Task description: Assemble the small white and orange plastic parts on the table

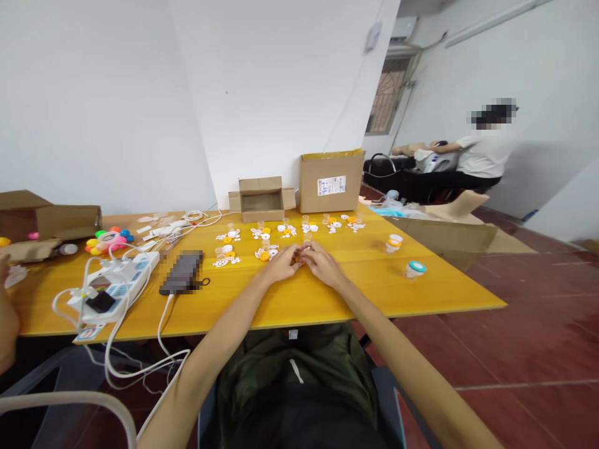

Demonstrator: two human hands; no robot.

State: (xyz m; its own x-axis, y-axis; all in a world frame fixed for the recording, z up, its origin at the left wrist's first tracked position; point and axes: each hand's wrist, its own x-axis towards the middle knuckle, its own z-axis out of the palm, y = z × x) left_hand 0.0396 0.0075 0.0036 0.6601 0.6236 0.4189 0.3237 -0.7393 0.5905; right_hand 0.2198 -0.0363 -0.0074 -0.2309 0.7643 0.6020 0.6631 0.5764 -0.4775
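Observation:
My left hand (282, 263) and my right hand (322, 264) meet over the middle of the table, fingertips closed together. Between them a bit of orange shows, but the fingers hide most of whatever they hold. Just behind my hands stands a small clear cup (307, 237). To the left of my left hand lies a cluster of white spotted pieces with a yellow ring (264, 256). Farther left is a similar group with a clear cup (219, 252) and white spotted pieces (227, 262).
Several such clusters line the back of the yellow table (374, 293). Two lidded cups, one orange-rimmed (394, 243) and one teal-topped (415, 269), stand right. Cardboard boxes (331, 181) rise behind. Left are a phone (182, 272), power strip (133, 284), cables and another person's arm (7, 324).

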